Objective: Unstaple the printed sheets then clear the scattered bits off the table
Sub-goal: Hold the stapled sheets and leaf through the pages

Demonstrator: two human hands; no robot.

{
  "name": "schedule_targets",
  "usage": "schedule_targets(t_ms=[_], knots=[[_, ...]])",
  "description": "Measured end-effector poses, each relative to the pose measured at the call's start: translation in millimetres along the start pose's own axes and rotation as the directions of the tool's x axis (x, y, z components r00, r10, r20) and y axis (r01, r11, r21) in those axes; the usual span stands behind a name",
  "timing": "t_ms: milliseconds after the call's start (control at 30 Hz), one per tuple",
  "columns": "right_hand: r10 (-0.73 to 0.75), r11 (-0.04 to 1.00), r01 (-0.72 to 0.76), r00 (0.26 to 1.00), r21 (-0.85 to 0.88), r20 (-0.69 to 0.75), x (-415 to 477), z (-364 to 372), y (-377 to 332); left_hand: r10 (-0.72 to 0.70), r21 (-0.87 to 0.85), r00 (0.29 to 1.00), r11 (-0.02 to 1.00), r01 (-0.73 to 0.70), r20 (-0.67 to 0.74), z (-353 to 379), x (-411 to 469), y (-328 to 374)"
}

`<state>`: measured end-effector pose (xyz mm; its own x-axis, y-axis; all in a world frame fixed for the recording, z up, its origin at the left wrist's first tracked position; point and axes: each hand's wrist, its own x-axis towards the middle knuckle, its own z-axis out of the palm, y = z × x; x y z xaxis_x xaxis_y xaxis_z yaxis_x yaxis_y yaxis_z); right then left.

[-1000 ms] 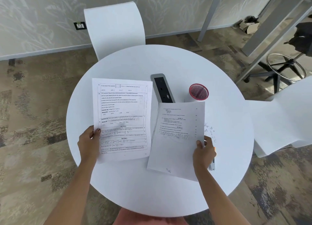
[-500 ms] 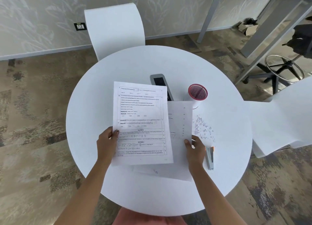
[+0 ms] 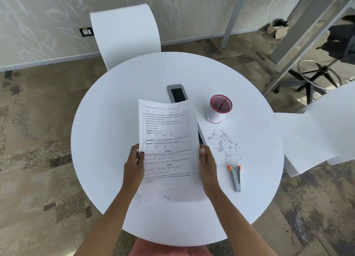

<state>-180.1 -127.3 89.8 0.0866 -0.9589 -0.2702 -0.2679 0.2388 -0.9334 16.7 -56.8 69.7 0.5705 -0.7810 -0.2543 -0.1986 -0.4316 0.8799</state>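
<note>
1. Two hands hold the printed sheets [image 3: 169,140] upright over a round white bench [image 3: 115,121]. The left hand [image 3: 134,163] and right hand [image 3: 206,163] each pinch a long edge, apparently squaring the loose pages into one stack.

2. The left fingers [image 3: 141,153] show a thumb pressed on the printed face, with the others hidden behind the paper. The right thumb lies on the opposite edge, and the rest of that hand cannot be made out.

3. The pages are thin, flexible white paper carrying ruled tables of black text. They bow slightly above the fingers. A lower sheet juts out below both hands, so the stack is not yet flush.

4. The scattered bits [image 3: 224,144] lie on the bench to the right of the right-hand fingers, apart from them. They look like tiny, glinting metal pieces, probably pulled staples, spread in a loose patch.

5. A grey staple remover [image 3: 235,177] with orange tips rests just below that patch, further right of the same fingers, apparently set down within easy reach.

6. Beyond the fingertips stands a white pot [image 3: 219,108] with a red mesh rim. A grey socket panel [image 3: 177,93] sits flush in the smooth, matte bench top, partly behind the paper.

7. By this showing the unstapling looks finished, and the clearing has not begun.
</note>
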Motion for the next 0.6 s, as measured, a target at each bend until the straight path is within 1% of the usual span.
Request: schedule_targets(t_ms=[67, 100, 133, 200, 300, 433, 600], knots=[[-0.037, 0.997, 0.041, 0.997, -0.061, 0.068, 0, 0, -3, 0.022, -0.015, 0.999, 1.000, -0.022, -0.030, 1, -1, 6], [-0.061, 0.993, 0.068, 0.995, -0.097, 0.074, 1, 0, -4, 0.031, -0.038, 0.998, 0.999, -0.033, -0.051, 0, -1, 9], [-0.088, 0.988, 0.095, 0.994, -0.125, 0.060, 2, 0, -5, 0.044, -0.060, 0.997, 0.997, -0.049, -0.070, 0, -1, 12], [-0.163, 0.979, 0.161, 0.987, -0.125, -0.004, 1, 0, -11, 0.085, -0.098, 0.992, 0.991, -0.095, -0.097, -3, 0, 21], [-0.274, 0.961, 0.267, 0.955, -0.078, -0.113, -2, 2, -23, 0.164, -0.138, 0.979, 0.974, -0.181, -0.123, -4, 1, 37], [-0.294, 0.953, 0.302, 0.936, 0.017, -0.193, -6, 8, -37, 0.240, -0.185, 0.948, 0.942, -0.280, -0.210, -3, -1, 58], [-0.305, 0.947, 0.319, 0.933, 0.045, -0.191, -5, 9, -44, 0.285, -0.196, 0.923, 0.920, -0.339, -0.259, -5, -1, 62]])
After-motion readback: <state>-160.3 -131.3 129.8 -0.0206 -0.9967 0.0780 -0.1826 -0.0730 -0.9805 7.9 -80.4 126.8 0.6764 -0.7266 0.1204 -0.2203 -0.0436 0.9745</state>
